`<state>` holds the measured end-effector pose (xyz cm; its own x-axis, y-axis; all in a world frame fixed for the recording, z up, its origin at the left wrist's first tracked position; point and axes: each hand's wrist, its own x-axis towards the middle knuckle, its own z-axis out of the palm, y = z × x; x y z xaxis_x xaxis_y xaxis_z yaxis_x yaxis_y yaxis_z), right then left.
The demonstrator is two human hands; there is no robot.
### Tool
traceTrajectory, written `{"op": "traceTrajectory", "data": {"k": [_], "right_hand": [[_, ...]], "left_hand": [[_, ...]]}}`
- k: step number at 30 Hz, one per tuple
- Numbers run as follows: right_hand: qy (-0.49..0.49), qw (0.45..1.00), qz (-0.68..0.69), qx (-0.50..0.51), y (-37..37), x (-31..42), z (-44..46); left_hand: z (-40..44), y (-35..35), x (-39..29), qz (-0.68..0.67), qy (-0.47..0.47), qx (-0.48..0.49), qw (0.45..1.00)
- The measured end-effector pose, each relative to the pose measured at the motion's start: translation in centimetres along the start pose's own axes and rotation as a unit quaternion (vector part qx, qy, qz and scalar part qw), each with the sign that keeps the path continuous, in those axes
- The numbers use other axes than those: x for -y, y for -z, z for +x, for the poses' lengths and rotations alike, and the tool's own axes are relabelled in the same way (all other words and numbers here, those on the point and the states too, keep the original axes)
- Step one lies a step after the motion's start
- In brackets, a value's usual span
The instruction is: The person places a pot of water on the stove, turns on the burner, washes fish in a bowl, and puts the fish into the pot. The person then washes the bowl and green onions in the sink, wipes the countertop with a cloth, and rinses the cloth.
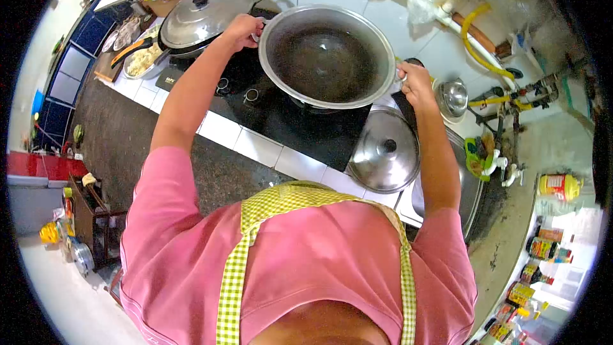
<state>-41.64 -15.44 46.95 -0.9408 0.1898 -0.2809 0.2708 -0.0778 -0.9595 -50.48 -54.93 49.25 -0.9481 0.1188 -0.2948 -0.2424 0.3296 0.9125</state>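
Note:
A large grey metal pot (281, 76) with two side handles is over the black gas stove (306, 131); whether it rests on the burner cannot be told. Its inside looks dark, with a bright reflection at the bottom. My left hand (244, 32) is closed around the handle on the pot's left side. On the right side, my right hand (417, 83) grips the other handle. Left of the pot stands a wok with a domed metal lid (207, 16), close to my left wrist. Below my right forearm lies a round metal lid (385, 153) with a black knob.
A bowl of pale chopped food (142, 61) and an orange-and-black handle (131, 51) are at the left end. On the right are a sink (471, 182), a small lidded pot (452, 99), a green basket (479, 156) and a yellow hose (476, 41). White tiles (258, 148) edge the counter.

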Motion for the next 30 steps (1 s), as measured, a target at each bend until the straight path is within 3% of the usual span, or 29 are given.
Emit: {"op": "traceTrajectory", "data": {"k": [2,5,7,11,14,17,21,23,24,25,26,27,28,29,30], "right_hand": [[-0.003,1.0,-0.001,0.018,0.3,0.4,0.0],[-0.025,1.0,-0.008,0.009,0.3,-0.1,-0.1],[0.035,0.998,0.023,0.042,0.6,-0.8,0.4],[0.081,0.995,0.05,0.016,0.1,-1.2,0.1],[0.06,0.998,0.031,-0.004,0.1,-0.8,0.9],[0.04,0.999,0.025,0.014,0.2,-0.9,0.7],[0.023,0.998,0.034,0.045,1.0,-1.1,0.5],[0.005,0.996,0.087,-0.003,1.2,-0.9,-0.7],[-0.003,0.999,0.031,-0.031,2.2,-0.8,-1.3],[0.003,0.999,0.002,-0.039,3.4,-1.4,-2.2],[0.012,0.996,0.077,-0.041,5.4,-4.0,-1.7],[-0.007,0.997,0.066,-0.049,6.9,-5.6,-2.1],[-0.028,0.996,0.055,-0.058,8.1,-6.9,-3.1],[-0.045,0.994,0.064,-0.072,9.1,-8.1,-4.3],[-0.062,0.991,0.073,-0.089,9.9,-9.2,-5.5]], "left_hand": [[0.1,-0.4,0.1,-0.069,0.049,-0.039,0.996],[-0.5,0.0,0.9,-0.049,0.016,-0.021,0.998],[-0.4,-0.1,0.8,-0.12,-0.013,-0.027,0.992],[1.2,0.2,1.3,-0.089,-0.011,-0.051,0.995],[-1.1,-0.9,-0.2,-0.099,0.001,-0.088,0.991],[-0.7,0.0,0.5,-0.124,-0.003,-0.019,0.992],[-0.6,0.3,1.5,-0.181,0.015,-0.001,0.983],[-4.1,-0.5,0.7,-0.161,-0.004,-0.094,0.982],[-3.6,0.2,3.4,-0.137,-0.029,-0.115,0.984],[-2.8,1.7,5.4,0.246,-0.023,-0.077,0.966],[-4.6,0.2,7.6,0.42,-0.148,-0.1,0.89],[-4.4,-0.3,11.5,0.483,-0.216,-0.041,0.847],[-7.8,-2.2,10.9,0.596,-0.153,0.015,0.788],[-6.9,-1.7,14.3,0.637,-0.183,0.081,0.745],[-7.8,-2.2,13.8,0.617,-0.165,0.075,0.766]]}}
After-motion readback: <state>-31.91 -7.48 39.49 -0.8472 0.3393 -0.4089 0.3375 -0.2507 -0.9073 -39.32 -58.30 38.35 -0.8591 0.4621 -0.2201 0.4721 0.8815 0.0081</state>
